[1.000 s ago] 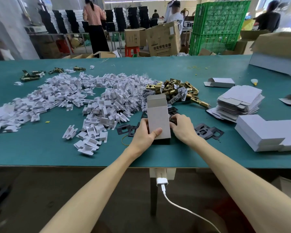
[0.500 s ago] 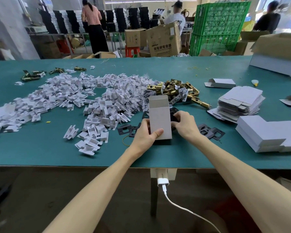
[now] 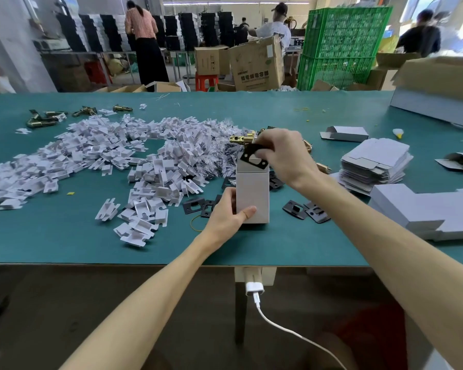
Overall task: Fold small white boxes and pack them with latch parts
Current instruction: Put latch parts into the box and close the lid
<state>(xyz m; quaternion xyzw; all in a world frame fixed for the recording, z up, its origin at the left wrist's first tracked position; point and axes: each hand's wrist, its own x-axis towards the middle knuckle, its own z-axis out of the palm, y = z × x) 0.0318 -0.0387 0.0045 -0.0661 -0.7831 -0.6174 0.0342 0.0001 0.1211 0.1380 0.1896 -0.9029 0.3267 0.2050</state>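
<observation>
One white box (image 3: 254, 188) stands gripped by the left hand (image 3: 225, 212). The right hand (image 3: 284, 153) pinches one black plate (image 3: 247, 152) above it.

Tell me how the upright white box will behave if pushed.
The white box stands tall on a narrow base, so it would probably tip easily; the left hand gripping its lower side seems to steady it. It looks like thin folded card, likely light and easily dented. Its top is open, so the walls may flex when squeezed.
</observation>
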